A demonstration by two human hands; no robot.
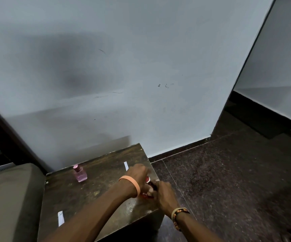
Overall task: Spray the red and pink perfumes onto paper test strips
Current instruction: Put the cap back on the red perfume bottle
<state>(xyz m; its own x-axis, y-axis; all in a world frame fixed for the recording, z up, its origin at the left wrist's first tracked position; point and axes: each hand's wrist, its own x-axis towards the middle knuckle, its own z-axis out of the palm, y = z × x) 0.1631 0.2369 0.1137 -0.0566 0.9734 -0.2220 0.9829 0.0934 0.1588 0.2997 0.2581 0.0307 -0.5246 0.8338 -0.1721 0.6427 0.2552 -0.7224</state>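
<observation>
While the right hand (164,193) curls round the red perfume bottle (148,180) near the right edge of the table (88,194), the blurred left hand (137,175) hides much of it. Whether the left hand grips it is unclear.

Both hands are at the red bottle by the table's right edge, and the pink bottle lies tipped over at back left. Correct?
No: the pink bottle is not tipped over; in the head view it stands upright at the back left of the table. The rest holds: left hand and right hand are at the red bottle.
</observation>
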